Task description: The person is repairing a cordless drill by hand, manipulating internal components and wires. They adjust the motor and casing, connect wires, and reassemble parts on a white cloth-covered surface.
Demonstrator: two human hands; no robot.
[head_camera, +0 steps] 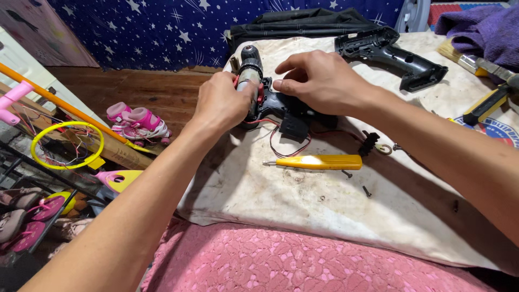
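Note:
An opened cordless drill (258, 86) lies on a stained white cloth (303, 194), its chuck pointing away from me and red and black wires trailing from it. My left hand (220, 103) is wrapped around the drill's motor and gearbox. My right hand (316, 81) rests on the black half-shell of the body, fingertips pinching at the part just behind the motor. A black switch block (294, 125) hangs below the body on its wires.
The other black housing half (392, 54) lies at the back right. A yellow-handled screwdriver (319, 161) and loose screws (366, 190) lie near me. A paintbrush (459, 57), purple cloth (481, 27) and yellow tool (486, 105) sit far right. Shoes and a yellow ring lie on the floor left.

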